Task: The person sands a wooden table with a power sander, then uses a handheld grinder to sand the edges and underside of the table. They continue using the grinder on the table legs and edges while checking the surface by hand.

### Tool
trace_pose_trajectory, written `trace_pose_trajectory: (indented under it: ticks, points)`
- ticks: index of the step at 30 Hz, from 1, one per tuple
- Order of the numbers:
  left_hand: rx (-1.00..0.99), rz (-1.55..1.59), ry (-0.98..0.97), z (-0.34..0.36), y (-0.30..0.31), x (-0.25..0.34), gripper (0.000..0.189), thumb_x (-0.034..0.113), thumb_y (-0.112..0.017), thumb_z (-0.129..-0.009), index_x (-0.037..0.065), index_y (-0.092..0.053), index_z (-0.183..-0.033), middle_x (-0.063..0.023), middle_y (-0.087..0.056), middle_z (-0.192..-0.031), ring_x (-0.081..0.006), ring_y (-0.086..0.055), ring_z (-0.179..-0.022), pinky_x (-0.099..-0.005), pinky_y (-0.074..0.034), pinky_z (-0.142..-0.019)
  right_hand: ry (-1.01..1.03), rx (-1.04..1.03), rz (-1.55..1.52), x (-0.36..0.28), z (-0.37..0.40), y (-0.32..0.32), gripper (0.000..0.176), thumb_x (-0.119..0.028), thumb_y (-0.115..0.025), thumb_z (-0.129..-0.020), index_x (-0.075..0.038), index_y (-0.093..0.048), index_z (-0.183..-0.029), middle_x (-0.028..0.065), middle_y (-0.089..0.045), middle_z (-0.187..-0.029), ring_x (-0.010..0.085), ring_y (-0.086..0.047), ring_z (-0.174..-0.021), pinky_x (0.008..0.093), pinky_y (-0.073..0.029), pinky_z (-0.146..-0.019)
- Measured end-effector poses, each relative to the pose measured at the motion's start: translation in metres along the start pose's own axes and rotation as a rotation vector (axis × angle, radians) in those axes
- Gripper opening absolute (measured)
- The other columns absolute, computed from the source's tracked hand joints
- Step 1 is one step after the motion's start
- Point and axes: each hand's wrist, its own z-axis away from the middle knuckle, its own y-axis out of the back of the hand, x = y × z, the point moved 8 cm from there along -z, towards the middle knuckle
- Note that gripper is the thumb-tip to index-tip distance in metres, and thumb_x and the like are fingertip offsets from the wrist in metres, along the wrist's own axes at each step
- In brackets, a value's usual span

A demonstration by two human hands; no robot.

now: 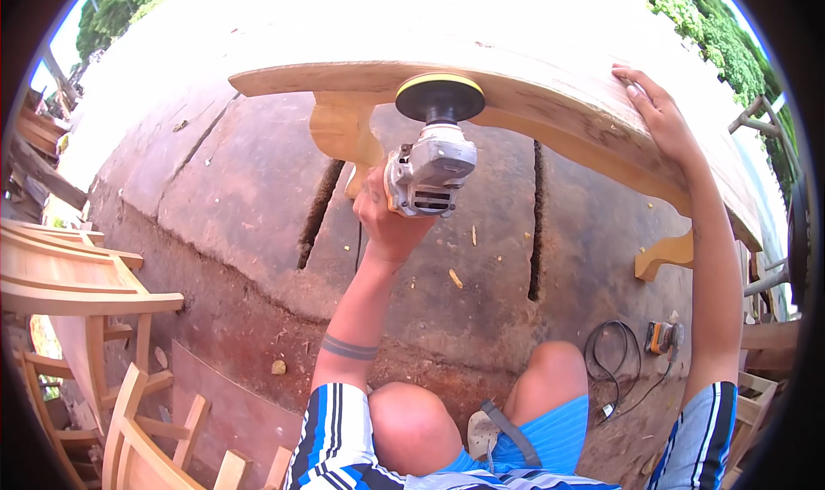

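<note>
My left hand point(387, 219) is wrapped around the body of an angle grinder point(436, 170), which points away from me. A round sanding pad point(440, 102) with a yellow rim is fitted to its head. The pad overlaps the curved front edge of a wooden table point(593, 116), whose top is washed out by bright light. Beneath that edge show carved wooden legs point(344, 127). My right hand point(651, 108) lies on the tabletop toward the right, fingers stretched out along the wood, forearm reaching past the front edge.
On the ground at right rest a small orange power sander point(662, 338) and a coiled black cable point(606, 365). Unfinished wooden furniture point(82, 301) and a chair frame point(137, 430) stand close on my left. Long slots cut the concrete floor point(438, 258), where wood chips lie.
</note>
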Motion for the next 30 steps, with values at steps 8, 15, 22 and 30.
trace_pose_trajectory:
  ticks: [8,15,22,30]
  points:
    - [-0.024,-0.011,0.172,-0.006,0.012,0.002,0.060,0.014,-0.089,-0.062,0.002,-0.060,-0.113,-0.0097,-0.068,-0.099,-0.0243,-0.069,-0.085,-0.0341,-0.055,-0.076,0.014,0.026,0.018,0.006,-0.001,0.000,0.035,-0.025,-0.044,-0.103,-0.010,-0.058,-0.133,0.0115,-0.056,-0.141,0.0286,-0.050,-0.131,0.0380,-0.034,-0.113]
    - [0.091,0.137,0.346,-0.007,0.032,-0.034,0.046,0.001,-0.083,-0.070,-0.001,-0.060,-0.110,-0.0081,-0.069,-0.104,-0.0173,-0.068,-0.091,-0.0337,-0.053,-0.083,0.016,0.043,0.045,0.008,-0.002,0.000,0.035,-0.024,-0.045,-0.103,-0.011,-0.058,-0.133,0.0113,-0.057,-0.139,0.0285,-0.051,-0.130,0.0382,-0.035,-0.112]
    - [-0.055,-0.052,0.167,0.003,0.012,-0.004,0.063,0.016,-0.089,-0.058,0.004,-0.056,-0.110,-0.0093,-0.069,-0.094,-0.0242,-0.070,-0.083,-0.0335,-0.054,-0.076,0.035,0.044,0.057,0.009,-0.002,0.000,0.035,-0.025,-0.045,-0.103,-0.012,-0.058,-0.133,0.0104,-0.058,-0.139,0.0284,-0.051,-0.131,0.0386,-0.035,-0.113]
    - [0.027,0.000,0.265,0.001,0.027,-0.014,0.062,0.018,-0.090,-0.060,0.002,-0.056,-0.109,-0.0109,-0.068,-0.093,-0.0259,-0.070,-0.083,-0.0359,-0.054,-0.074,0.012,0.042,0.060,0.003,0.000,0.001,0.035,-0.024,-0.045,-0.103,-0.011,-0.058,-0.132,0.0102,-0.057,-0.139,0.0286,-0.051,-0.131,0.0384,-0.035,-0.113]
